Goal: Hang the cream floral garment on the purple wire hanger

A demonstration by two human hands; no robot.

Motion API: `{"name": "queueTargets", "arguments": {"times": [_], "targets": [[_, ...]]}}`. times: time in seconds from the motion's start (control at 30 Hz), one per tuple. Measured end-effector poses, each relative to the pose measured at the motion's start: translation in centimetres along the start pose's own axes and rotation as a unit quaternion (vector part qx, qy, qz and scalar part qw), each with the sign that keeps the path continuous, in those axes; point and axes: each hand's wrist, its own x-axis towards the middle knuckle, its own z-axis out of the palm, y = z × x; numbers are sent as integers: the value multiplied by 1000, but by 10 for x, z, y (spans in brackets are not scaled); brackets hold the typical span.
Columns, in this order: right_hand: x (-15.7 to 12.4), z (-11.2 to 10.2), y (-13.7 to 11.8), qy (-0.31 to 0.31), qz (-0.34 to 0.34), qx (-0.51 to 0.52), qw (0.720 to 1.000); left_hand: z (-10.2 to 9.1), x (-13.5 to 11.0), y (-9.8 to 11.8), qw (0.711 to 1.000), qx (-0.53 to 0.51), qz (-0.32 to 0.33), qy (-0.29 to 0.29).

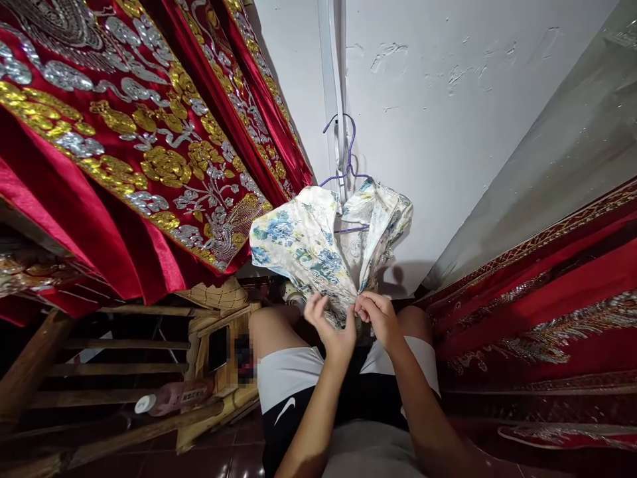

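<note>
A white garment with blue and yellow flowers [318, 249] hangs on a purple wire hanger [348, 166] from a white pipe on the wall. My left hand [332, 326] pinches the left front edge of the garment low down. My right hand [378, 317] pinches the right front edge beside it. The fingertips of both hands meet at the front opening of the garment. My knees and grey-and-black shorts [298, 378] show below the hands.
Red cloths with gold and silver embroidery [124, 133] hang at the left, and more red embroidered cloth [537, 312] lies at the right. A wooden bench [124, 345] with a pink bottle [174, 397] stands at the lower left. The white wall [438, 99] is behind.
</note>
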Motion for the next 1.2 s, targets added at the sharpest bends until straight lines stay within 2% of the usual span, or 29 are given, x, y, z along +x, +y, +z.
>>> {"name": "queueTargets", "arguments": {"times": [0.07,0.13,0.23,0.33,0.5,0.57,0.63,0.7,0.8,0.83,0.93,1.03,1.1,1.2], "targets": [[-1,0,-2,-28,1,-3,1000,4,-1,2,993,-45,12,-112],[2,-2,-6,-59,20,6,998,7,4,1,979,-85,2,-188],[18,-7,-21,-53,63,58,995,6,15,-3,967,-80,-8,-241],[49,-13,-55,-34,72,122,989,4,21,-7,953,-42,-5,-301],[96,-15,-128,-43,-24,185,982,4,27,-12,913,45,28,-405],[101,-12,-144,-43,-50,194,979,5,39,-11,894,73,40,-441],[98,-7,-149,-40,-65,186,980,8,61,-4,886,62,56,-457],[92,-4,-146,-31,-74,163,983,12,91,8,901,6,80,-426],[84,-2,-141,-28,-78,127,988,18,146,34,942,-89,115,-303],[83,-2,-141,-29,-85,115,989,21,164,43,947,-95,132,-277],[87,-3,-138,-25,-128,78,988,29,202,66,933,-78,205,-284],[97,-2,-124,10,-162,38,986,32,218,78,927,-48,253,-274],[102,-1,-105,36,-149,8,988,29,223,80,944,-57,241,-220],[100,0,-72,39,-102,-30,994,13,237,65,979,-144,121,-81]]}}
